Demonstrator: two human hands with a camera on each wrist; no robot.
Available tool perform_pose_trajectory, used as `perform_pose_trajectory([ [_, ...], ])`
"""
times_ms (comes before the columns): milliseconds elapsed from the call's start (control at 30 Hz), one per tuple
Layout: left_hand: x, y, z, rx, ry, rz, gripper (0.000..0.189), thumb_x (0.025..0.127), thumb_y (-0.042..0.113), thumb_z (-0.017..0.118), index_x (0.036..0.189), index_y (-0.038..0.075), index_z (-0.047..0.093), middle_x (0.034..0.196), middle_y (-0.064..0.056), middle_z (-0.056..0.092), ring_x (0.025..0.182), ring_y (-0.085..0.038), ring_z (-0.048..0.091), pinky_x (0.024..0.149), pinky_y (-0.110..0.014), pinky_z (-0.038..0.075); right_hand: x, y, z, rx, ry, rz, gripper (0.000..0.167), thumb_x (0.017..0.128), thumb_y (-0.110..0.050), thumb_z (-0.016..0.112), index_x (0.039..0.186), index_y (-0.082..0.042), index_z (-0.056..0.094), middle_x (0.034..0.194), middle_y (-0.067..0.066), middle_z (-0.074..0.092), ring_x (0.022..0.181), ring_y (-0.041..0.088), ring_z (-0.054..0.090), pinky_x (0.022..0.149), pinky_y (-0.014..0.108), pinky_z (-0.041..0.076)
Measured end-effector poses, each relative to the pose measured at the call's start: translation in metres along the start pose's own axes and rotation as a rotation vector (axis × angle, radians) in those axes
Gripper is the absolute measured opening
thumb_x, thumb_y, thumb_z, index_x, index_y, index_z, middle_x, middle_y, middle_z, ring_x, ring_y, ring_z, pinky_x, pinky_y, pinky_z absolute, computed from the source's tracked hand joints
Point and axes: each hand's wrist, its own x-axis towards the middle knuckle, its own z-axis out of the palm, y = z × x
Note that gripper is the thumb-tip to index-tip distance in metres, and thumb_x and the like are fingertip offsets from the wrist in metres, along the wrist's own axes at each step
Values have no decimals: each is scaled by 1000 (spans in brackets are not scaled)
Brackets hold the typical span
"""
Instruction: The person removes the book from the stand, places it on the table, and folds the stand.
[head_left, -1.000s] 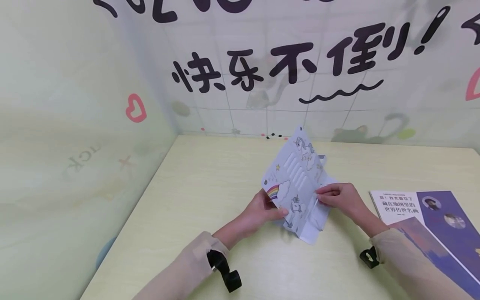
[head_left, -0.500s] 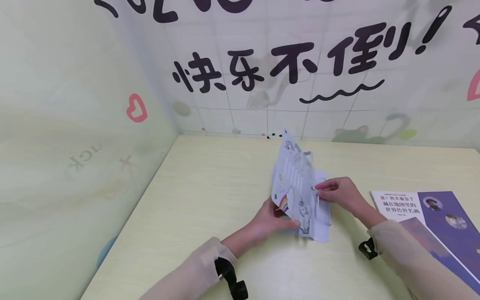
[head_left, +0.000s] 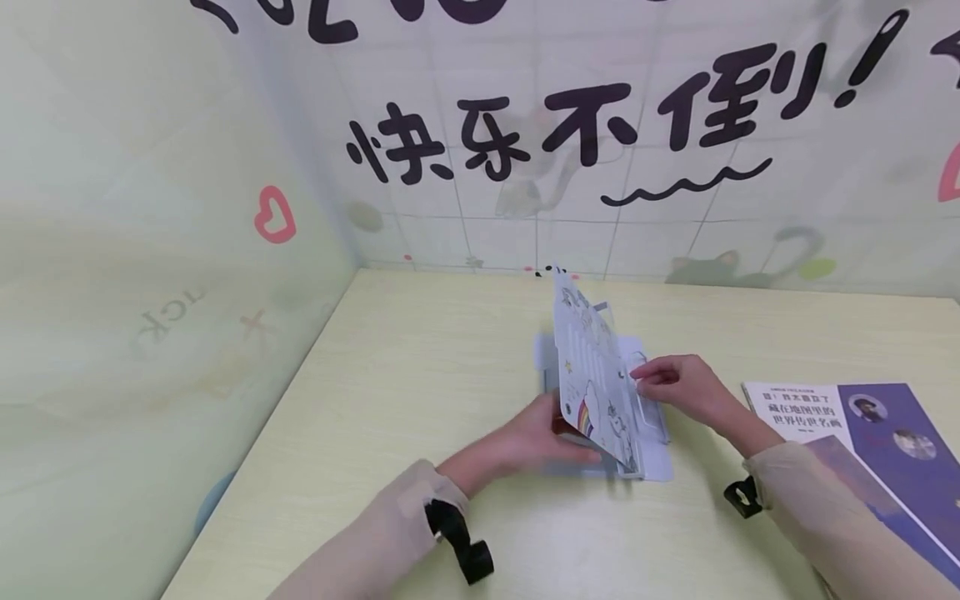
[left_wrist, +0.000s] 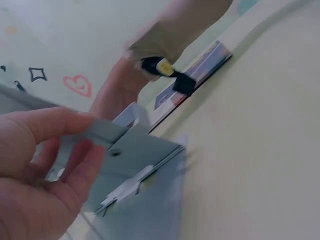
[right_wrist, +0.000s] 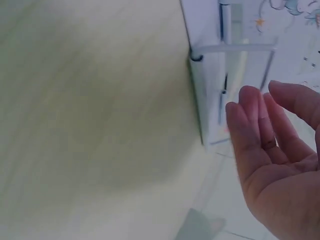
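A white folding book stand (head_left: 592, 367), printed with unicorns and a rainbow, is on the table with its slotted panel raised steeply. My left hand (head_left: 536, 437) grips the panel's near-left edge, thumb on the printed face. In the left wrist view, the thumb and fingers of that left hand (left_wrist: 55, 155) hold the panel's edge above the flat base (left_wrist: 155, 210). At the stand's right side my right hand (head_left: 682, 387) pinches a thin bracket. In the right wrist view, the bracket (right_wrist: 235, 48) runs down to the fingertips of that right hand (right_wrist: 280, 150).
Purple and white books (head_left: 900, 450) lie on the table at the right, partly under the right sleeve. A patterned curtain wall (head_left: 480, 242) stands behind the table (head_left: 420, 358), and another at the left. Black straps with small blocks hang from both wrists (head_left: 457, 542).
The stand has turned so its printed panel appears narrower and its base shows on both sides. My left hand has moved slightly right; my right hand keeps hold near the same spot.
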Motion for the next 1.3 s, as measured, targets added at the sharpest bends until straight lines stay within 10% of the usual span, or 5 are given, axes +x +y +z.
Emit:
perform_pose_trajectory([
  [133,4,17,-28,47,-5,-63,45,77,-10,63,119,-5,48,108,-14,57,95,-22,59,82,-32,50,-14,-9,-6,-28,-16,-72,25,83,-8,65,104,6,64,87,8,64,79,19,58,64,22,50],
  [467,24,72,-66,-34,216,-113,39,93,5,50,130,3,42,122,-18,49,114,-31,49,81,-35,51,-61,-52,15,41,13,-276,20,82,-5,67,102,1,65,94,9,66,79,9,61,70,26,53],
  [1300,47,91,-27,-250,336,-68,48,89,-4,54,134,5,42,125,-19,50,108,-29,55,80,-38,51,-80,-50,48,214,245,-334,21,76,-2,73,95,-4,65,86,4,67,74,10,64,65,24,54],
])
